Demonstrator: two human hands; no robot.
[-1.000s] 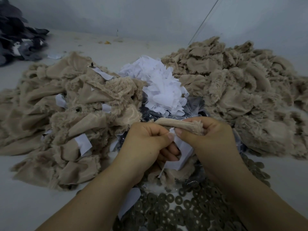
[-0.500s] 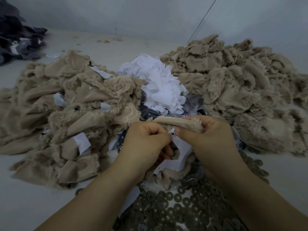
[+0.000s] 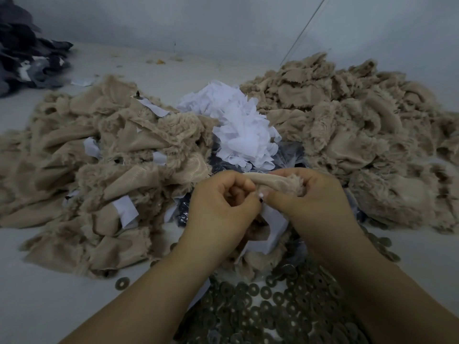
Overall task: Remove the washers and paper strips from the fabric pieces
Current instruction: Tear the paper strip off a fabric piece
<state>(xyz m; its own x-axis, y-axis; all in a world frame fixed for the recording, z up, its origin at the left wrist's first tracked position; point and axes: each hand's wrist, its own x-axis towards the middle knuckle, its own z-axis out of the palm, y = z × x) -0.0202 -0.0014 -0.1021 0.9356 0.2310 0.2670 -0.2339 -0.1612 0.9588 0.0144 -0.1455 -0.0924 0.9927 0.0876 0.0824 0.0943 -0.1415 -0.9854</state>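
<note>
Head view shows your desk point(image 3: 44, 301) spread with two big tan fabric heaps: one point(image 3: 99, 175) fills the left of the frame with white paper strips still showing among its folds, the other point(image 3: 360, 135) fills the right. Between them, at upper centre, sits a mound of loose white paper strips point(image 3: 238, 130). Along the bottom centre lies a bed of dark washers point(image 3: 268, 309), with one stray washer point(image 3: 121, 284) to its left. Dark cloth point(image 3: 27, 55) is bunched in the upper left corner. At centre, your left hand point(image 3: 218, 209) and right hand point(image 3: 315, 207) both have a curled grip on one fabric piece point(image 3: 273, 181), fingers pinching it from either side. A white paper strip point(image 3: 273, 232) hangs just below it between your hands, and a small dark stud point(image 3: 261, 200) shows by your left thumb tip.
</note>
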